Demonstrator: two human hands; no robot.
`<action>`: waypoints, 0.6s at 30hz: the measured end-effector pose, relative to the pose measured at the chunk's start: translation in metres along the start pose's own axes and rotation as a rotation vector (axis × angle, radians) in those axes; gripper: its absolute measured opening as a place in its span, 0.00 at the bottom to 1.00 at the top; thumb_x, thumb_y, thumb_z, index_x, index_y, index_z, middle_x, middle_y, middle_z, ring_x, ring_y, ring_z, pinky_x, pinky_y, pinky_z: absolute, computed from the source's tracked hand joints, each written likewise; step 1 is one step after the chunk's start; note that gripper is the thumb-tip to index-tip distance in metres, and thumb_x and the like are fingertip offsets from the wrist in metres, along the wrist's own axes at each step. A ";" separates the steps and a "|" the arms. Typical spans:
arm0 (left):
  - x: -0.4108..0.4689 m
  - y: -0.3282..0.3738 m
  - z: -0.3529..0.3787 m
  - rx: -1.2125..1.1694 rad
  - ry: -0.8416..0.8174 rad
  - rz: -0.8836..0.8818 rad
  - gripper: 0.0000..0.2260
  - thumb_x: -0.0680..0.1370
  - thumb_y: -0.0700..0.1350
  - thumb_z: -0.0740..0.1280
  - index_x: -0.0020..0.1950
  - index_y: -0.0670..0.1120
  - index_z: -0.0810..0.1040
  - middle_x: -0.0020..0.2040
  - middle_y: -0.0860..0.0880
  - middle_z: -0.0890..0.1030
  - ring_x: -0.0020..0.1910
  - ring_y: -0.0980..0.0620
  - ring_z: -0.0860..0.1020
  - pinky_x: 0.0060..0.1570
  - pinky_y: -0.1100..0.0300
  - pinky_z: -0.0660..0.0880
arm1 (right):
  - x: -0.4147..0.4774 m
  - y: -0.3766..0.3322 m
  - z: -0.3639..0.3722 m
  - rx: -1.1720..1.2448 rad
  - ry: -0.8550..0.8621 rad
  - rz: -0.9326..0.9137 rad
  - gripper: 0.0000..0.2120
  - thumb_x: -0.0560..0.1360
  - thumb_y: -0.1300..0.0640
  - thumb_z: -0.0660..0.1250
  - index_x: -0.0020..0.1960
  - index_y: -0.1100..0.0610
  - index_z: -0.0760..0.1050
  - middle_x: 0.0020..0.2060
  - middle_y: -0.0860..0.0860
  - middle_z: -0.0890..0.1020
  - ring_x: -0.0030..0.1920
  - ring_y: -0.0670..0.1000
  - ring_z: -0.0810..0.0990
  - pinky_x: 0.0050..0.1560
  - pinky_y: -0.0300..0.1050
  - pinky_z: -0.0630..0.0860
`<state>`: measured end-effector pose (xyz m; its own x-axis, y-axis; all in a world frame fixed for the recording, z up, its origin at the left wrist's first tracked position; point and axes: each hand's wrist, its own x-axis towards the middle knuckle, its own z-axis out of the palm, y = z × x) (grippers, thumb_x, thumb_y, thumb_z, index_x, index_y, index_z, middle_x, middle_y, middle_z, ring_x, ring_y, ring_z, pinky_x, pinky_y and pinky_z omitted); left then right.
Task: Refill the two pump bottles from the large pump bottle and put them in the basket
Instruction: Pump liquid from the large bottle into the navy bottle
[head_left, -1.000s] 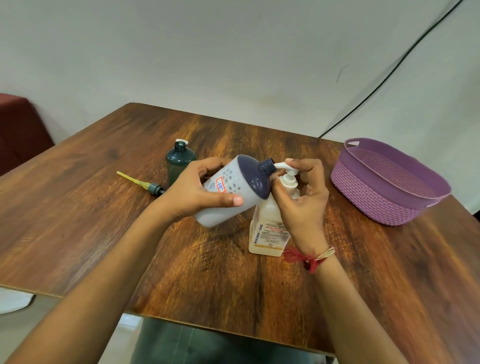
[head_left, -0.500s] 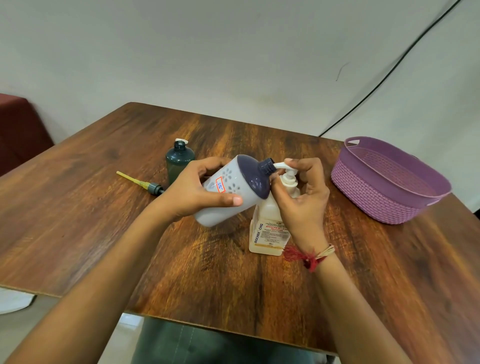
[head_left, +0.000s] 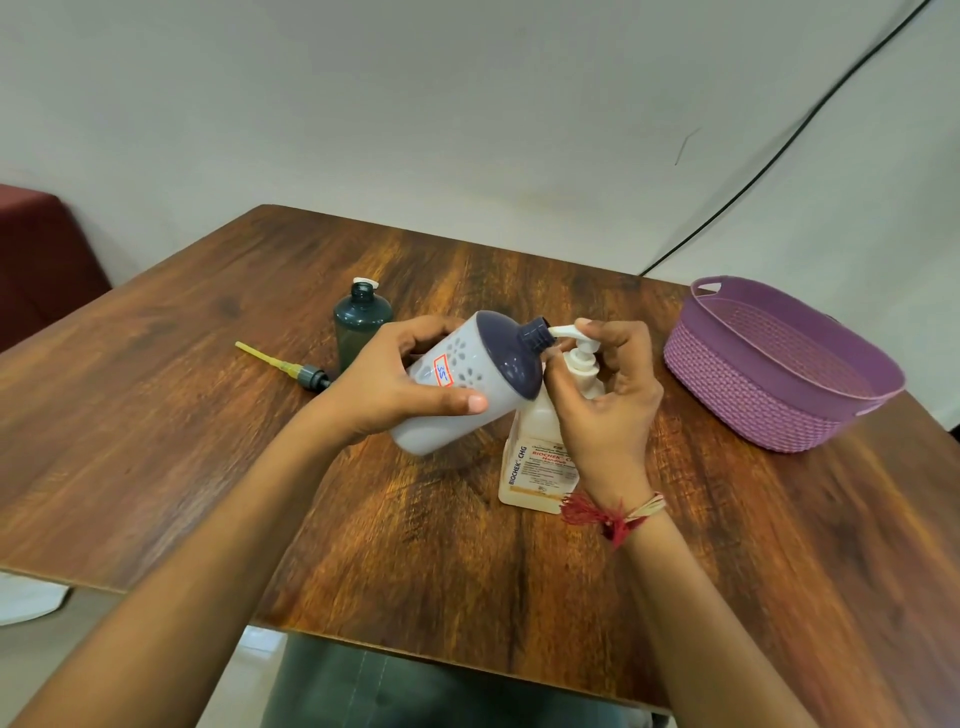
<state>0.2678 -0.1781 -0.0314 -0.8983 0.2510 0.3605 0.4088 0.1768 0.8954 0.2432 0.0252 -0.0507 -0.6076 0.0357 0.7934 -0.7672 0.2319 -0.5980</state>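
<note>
While the left hand (head_left: 395, 384) grips the grey bottle (head_left: 467, 384) round its body, tilted with its dark neck at the spout of the large pump bottle (head_left: 540, 457), the right hand (head_left: 608, 415) curls round that pump head, forefinger on top. Large pump bottle upright on worktop (head_left: 156, 441), near centre. Dark green bottle (head_left: 361, 322) upright, far left of the hands; loose pump with yellow tube (head_left: 283, 361) lies just left of it. Purple basket (head_left: 779, 374) at right, well apart from the bottles.

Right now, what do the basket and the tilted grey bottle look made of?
Basket: likely moulded plastic, matte purple; woven-pattern wall, smooth rim. Grey bottle: seems opaque plastic, satin body, glossy dark shoulder showing highlights.
</note>
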 end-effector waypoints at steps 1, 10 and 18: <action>0.001 0.000 0.000 0.006 -0.003 0.000 0.25 0.60 0.54 0.74 0.55 0.48 0.78 0.49 0.49 0.81 0.46 0.52 0.80 0.44 0.62 0.77 | 0.000 0.000 0.000 0.000 -0.002 0.004 0.14 0.72 0.61 0.70 0.51 0.46 0.71 0.44 0.38 0.78 0.45 0.43 0.79 0.45 0.37 0.75; 0.001 -0.001 0.002 -0.007 -0.008 -0.002 0.23 0.60 0.54 0.75 0.54 0.50 0.78 0.47 0.52 0.82 0.45 0.54 0.80 0.43 0.64 0.76 | 0.000 0.002 -0.002 0.015 -0.026 -0.030 0.20 0.72 0.63 0.69 0.59 0.46 0.70 0.51 0.37 0.77 0.48 0.44 0.80 0.47 0.36 0.75; 0.002 -0.003 0.002 -0.026 -0.016 -0.002 0.22 0.61 0.54 0.75 0.53 0.52 0.78 0.46 0.53 0.82 0.44 0.55 0.80 0.42 0.64 0.77 | 0.003 0.000 -0.001 0.033 -0.019 0.017 0.18 0.72 0.61 0.69 0.52 0.40 0.70 0.45 0.39 0.78 0.45 0.44 0.80 0.45 0.37 0.75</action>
<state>0.2650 -0.1765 -0.0333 -0.8964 0.2663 0.3545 0.4023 0.1524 0.9027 0.2411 0.0259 -0.0483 -0.6244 0.0212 0.7808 -0.7627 0.1992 -0.6153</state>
